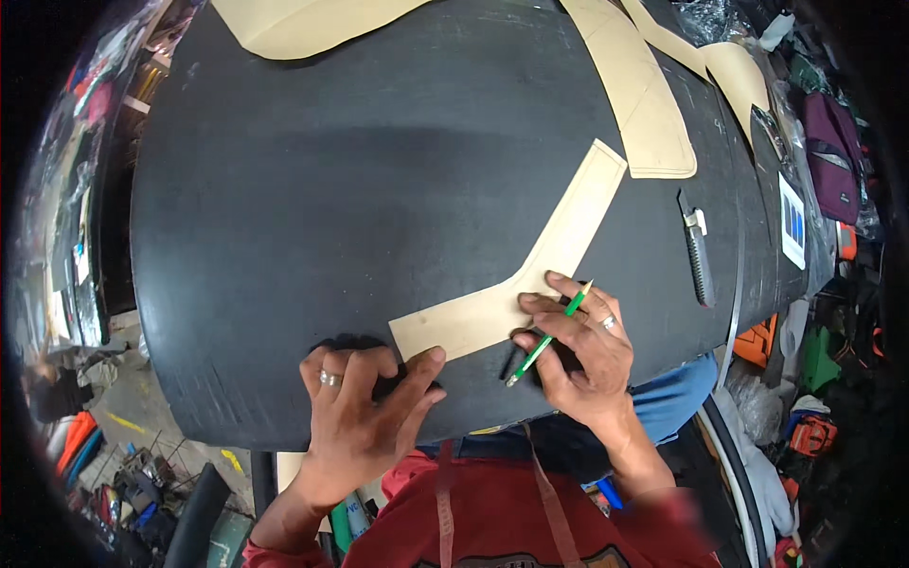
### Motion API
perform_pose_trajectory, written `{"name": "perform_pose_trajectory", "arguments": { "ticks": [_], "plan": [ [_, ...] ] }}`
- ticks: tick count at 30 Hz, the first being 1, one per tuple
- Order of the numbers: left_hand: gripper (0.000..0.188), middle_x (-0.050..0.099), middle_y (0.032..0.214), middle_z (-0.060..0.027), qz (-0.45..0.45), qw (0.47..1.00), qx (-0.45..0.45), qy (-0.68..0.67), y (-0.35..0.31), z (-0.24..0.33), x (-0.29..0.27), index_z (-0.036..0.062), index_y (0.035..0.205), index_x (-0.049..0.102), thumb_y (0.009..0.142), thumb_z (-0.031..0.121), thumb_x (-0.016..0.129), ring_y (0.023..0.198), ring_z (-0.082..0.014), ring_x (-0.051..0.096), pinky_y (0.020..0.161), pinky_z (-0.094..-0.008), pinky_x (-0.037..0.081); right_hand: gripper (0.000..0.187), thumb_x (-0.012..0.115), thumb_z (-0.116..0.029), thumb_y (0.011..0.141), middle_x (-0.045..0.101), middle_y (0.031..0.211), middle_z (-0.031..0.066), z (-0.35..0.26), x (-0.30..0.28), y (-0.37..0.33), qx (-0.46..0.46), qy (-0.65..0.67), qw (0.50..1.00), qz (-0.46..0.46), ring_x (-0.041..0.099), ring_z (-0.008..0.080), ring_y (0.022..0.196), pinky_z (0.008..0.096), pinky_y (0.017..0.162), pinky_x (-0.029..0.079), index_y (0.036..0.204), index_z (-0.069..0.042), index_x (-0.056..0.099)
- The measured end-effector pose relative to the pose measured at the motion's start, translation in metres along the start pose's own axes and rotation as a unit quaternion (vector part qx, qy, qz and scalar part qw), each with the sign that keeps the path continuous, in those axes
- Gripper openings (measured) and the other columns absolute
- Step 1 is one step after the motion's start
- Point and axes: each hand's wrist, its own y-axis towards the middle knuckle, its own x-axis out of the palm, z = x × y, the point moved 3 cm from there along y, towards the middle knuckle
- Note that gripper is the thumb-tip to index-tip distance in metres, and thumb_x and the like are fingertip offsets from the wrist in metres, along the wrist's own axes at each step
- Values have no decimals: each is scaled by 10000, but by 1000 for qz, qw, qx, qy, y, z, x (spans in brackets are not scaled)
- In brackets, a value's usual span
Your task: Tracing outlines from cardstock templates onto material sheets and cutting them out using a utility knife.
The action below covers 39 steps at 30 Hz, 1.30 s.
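A tan cardboard pattern piece (464,322), bent like a wide V, lies flat on the black tabletop (312,218). The index fingertip of my left hand (360,407) rests on its lower left edge. The thumb is apart from that finger, the others are curled against the table, and nothing shows in this hand. My right hand (592,355) holds a green pencil (544,346) slantwise between its fingers, sharpened tip up and away from the card. Fingertips of the same hand press on the card near its bend. A ring is on each hand.
A utility knife (698,251) lies to the right of the pattern piece. More tan pattern pieces lie at the far right (644,104) and the far edge (303,28). A purple bag (833,156) and assorted clutter sit beyond the table's right side. Shelves stand at the left.
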Motion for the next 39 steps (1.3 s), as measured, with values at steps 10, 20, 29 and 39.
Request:
{"name": "perform_pose_trajectory", "arguments": {
  "ticks": [10, 20, 29, 39],
  "plan": [
    [552, 470, 994, 29, -13, 1000, -11, -16, 2, -7, 4, 257, 1335, 798, 796, 313, 906, 921, -198, 461, 923, -447, 324, 261, 878, -36, 801, 845, 1075, 72, 2, 0, -1, 14, -24, 1000, -7, 702, 285, 1290, 432, 993, 520, 1027, -71, 753],
    [479, 497, 1064, -23, -24, 999, -22, -9, 0, -4, 0, 260, 1321, 809, 852, 328, 871, 976, -228, 465, 974, -470, 325, 313, 904, -1, 776, 842, 1045, 123, 2, 0, -1, 17, -7, 1000, 23, 716, 322, 1259, 430, 1007, 539, 1037, -33, 735],
    [426, 555, 1229, -68, -17, 996, -67, -60, -2, -3, 2, 178, 1309, 797, 918, 345, 830, 1151, -265, 506, 1031, -488, 327, 345, 924, -21, 784, 829, 1103, 142, 0, -2, -5, 26, -6, 999, 36, 724, 332, 1227, 435, 998, 551, 1062, -27, 721],
    [450, 581, 1528, -120, 46, 997, -62, 29, 0, 9, 9, 65, 1308, 767, 917, 279, 833, 1443, -381, 453, 1138, -553, 310, 126, 551, -66, 1134, 783, 1189, 204, -11, -2, -29, 88, -18, 992, 91, 699, 337, 1070, 451, 973, 547, 1179, 18, 634]
  ]
}}
